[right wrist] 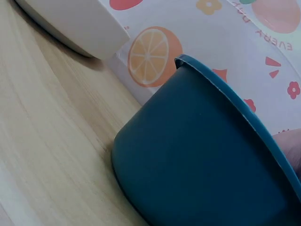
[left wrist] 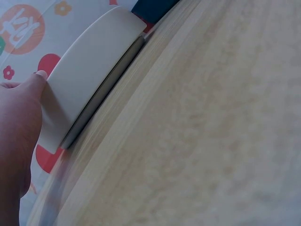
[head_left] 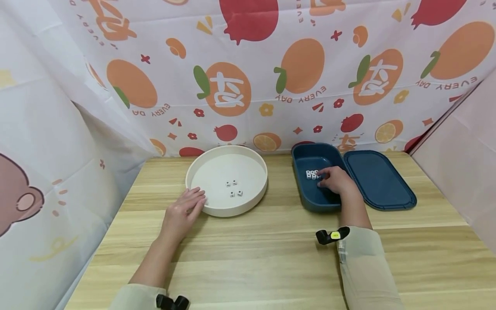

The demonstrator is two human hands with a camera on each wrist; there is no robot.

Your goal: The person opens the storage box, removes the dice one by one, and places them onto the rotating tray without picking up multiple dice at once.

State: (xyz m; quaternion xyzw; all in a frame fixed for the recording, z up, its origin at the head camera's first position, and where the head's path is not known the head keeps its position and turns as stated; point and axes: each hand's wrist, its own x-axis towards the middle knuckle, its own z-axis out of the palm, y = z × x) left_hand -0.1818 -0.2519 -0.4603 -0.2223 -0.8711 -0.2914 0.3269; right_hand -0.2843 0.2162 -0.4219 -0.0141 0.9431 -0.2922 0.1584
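Observation:
Several small white dice (head_left: 232,194) lie apart from one another on the floor of a round cream tray (head_left: 253,165). My left hand (head_left: 184,209) rests on the tray's near-left rim with its fingers loosely extended. In the left wrist view the thumb (left wrist: 38,81) touches the tray's side wall (left wrist: 89,61). My right hand (head_left: 336,180) reaches into a dark blue box (head_left: 304,189). Its fingertips are at the right end of a tight block of white dice (head_left: 311,174), thumb and forefinger apart. In the right wrist view the box wall (right wrist: 188,146) hides most of this hand.
Right of the box, a matching blue lid (head_left: 381,178) lies flat on the wooden table (head_left: 252,258). A fruit-printed cloth (head_left: 255,86) hangs close behind the tray and box. Bare wood separates tray and box. Both sleeves carry black wrist cameras (head_left: 329,237).

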